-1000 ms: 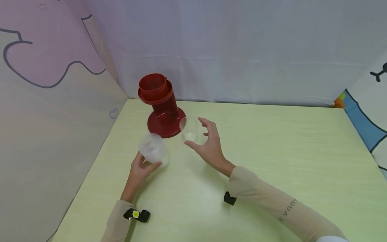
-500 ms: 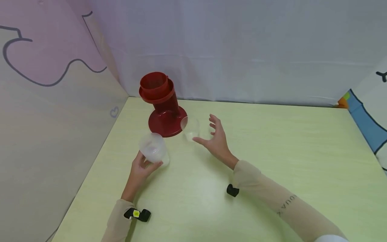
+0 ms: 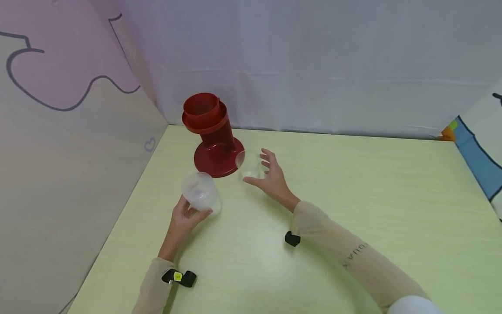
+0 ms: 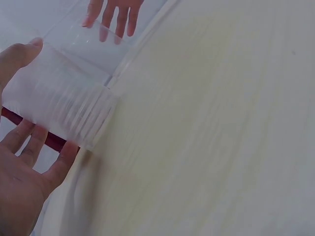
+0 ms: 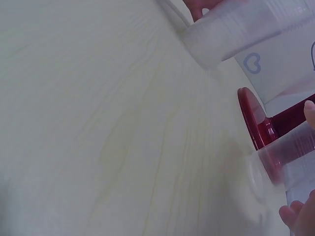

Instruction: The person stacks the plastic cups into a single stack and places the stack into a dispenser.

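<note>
In the head view, my left hand [image 3: 184, 218] grips a stack of nested clear plastic cups [image 3: 201, 192], thumb on one side and fingers on the other. The stacked rims show as close ridges in the left wrist view. A single clear cup [image 3: 249, 163] stands upright to the right of the stack, in front of the red stand. My right hand [image 3: 274, 179] is just right of this cup, with thumb and fingers spread around its side. In the right wrist view the fingertips [image 5: 290, 215] look apart from the cup wall; contact is hard to tell.
A red plastic stand [image 3: 215, 152] with a round base and an open tube top rises at the back left of the pale table [image 3: 353, 196]. Behind it hangs a pale curtain [image 3: 306, 65]. A printed side panel [image 3: 78, 152] borders the table's left edge.
My right hand moved back from the single cup to the right, then came in toward it again. The left hand keeps its hold on the stack of cups, almost unmoved.
</note>
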`<control>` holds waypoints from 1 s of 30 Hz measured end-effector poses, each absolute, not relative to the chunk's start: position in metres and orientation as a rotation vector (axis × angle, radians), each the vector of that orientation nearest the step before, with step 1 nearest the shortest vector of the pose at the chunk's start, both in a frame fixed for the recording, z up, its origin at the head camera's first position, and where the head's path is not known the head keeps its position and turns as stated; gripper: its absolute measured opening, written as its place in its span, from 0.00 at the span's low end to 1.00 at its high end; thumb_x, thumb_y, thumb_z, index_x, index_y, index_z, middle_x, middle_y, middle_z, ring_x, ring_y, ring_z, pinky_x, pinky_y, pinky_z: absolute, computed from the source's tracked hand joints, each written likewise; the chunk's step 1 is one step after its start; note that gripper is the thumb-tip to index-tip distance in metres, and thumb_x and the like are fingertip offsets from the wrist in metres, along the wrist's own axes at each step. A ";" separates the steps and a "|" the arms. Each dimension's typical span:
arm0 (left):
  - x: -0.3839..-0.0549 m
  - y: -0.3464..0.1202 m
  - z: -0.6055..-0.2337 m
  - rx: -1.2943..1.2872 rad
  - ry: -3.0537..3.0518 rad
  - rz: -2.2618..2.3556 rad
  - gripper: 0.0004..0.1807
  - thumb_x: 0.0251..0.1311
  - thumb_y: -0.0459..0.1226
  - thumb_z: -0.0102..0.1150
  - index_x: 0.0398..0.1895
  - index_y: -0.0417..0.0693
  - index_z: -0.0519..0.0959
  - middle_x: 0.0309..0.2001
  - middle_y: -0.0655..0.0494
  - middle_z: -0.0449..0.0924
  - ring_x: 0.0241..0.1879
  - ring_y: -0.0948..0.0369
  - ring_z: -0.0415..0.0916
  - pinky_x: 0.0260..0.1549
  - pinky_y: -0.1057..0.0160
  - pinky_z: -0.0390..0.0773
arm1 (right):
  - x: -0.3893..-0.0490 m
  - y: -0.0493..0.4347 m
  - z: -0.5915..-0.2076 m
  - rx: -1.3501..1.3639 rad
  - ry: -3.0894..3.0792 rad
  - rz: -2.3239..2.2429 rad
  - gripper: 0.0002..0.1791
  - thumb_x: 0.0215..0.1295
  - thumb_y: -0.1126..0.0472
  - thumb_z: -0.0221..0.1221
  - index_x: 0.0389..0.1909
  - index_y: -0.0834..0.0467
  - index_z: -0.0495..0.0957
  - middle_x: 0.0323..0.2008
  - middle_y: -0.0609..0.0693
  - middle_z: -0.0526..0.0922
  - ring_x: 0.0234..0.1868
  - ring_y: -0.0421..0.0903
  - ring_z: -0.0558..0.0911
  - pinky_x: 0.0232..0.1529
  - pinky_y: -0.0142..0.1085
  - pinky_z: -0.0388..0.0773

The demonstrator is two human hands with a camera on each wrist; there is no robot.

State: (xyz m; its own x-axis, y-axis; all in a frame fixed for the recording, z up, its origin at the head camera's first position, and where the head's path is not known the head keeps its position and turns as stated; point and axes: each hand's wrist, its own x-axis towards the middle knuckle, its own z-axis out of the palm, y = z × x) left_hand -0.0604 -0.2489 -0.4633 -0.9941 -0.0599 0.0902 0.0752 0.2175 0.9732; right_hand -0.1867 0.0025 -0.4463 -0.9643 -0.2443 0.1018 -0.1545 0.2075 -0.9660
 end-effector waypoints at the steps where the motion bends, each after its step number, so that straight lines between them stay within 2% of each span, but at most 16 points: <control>1: -0.061 -0.249 -0.463 -0.015 -2.365 -1.900 0.41 0.50 0.31 0.70 0.67 0.54 0.62 0.63 0.56 0.65 0.62 0.59 0.63 0.56 0.64 0.71 | -0.187 0.001 -0.446 -0.402 2.384 -1.894 0.50 0.47 0.60 0.73 0.68 0.52 0.53 0.65 0.54 0.64 0.65 0.56 0.64 0.62 0.50 0.66; 7: -0.062 -0.251 -0.469 -0.020 -2.360 -1.897 0.41 0.50 0.31 0.70 0.68 0.56 0.62 0.63 0.57 0.65 0.62 0.60 0.63 0.56 0.64 0.71 | -0.190 -0.007 -0.444 -0.424 2.405 -1.869 0.47 0.49 0.57 0.72 0.67 0.55 0.55 0.63 0.57 0.67 0.63 0.57 0.66 0.61 0.50 0.67; 13: -0.063 -0.250 -0.470 -0.075 -2.345 -1.892 0.41 0.50 0.31 0.70 0.68 0.54 0.62 0.63 0.54 0.66 0.62 0.59 0.64 0.56 0.61 0.72 | -0.192 -0.008 -0.444 -0.436 2.355 -1.922 0.41 0.49 0.58 0.72 0.61 0.59 0.60 0.56 0.60 0.72 0.58 0.57 0.70 0.56 0.49 0.71; 18: -0.063 -0.249 -0.469 -0.063 -2.336 -1.895 0.41 0.50 0.31 0.70 0.67 0.56 0.63 0.62 0.56 0.67 0.61 0.59 0.64 0.56 0.61 0.71 | -0.192 -0.005 -0.444 -0.469 2.342 -1.917 0.41 0.49 0.60 0.72 0.60 0.62 0.60 0.54 0.62 0.72 0.57 0.58 0.70 0.55 0.49 0.71; 24: -0.061 -0.248 -0.461 -0.021 -2.364 -1.900 0.41 0.50 0.30 0.69 0.67 0.55 0.62 0.62 0.57 0.67 0.62 0.60 0.64 0.57 0.59 0.70 | -0.192 -0.003 -0.444 -0.481 2.335 -1.894 0.42 0.49 0.61 0.72 0.62 0.61 0.59 0.57 0.62 0.70 0.59 0.59 0.69 0.58 0.51 0.69; 30: -0.056 -0.241 -0.445 -0.018 -2.390 -1.868 0.39 0.51 0.29 0.69 0.67 0.48 0.62 0.61 0.53 0.67 0.61 0.59 0.65 0.57 0.54 0.70 | -0.187 -0.002 -0.436 -0.476 2.286 -1.870 0.42 0.50 0.59 0.71 0.63 0.56 0.58 0.58 0.59 0.70 0.60 0.57 0.69 0.60 0.51 0.68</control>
State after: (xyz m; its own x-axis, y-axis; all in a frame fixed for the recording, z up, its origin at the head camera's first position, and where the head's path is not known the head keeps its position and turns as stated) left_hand -0.0556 -0.2414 -0.4445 -0.9941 -0.0569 0.0922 0.0757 0.2436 0.9669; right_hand -0.1871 -0.0016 -0.4360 -0.9384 -0.3353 0.0837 -0.1484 0.1722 -0.9738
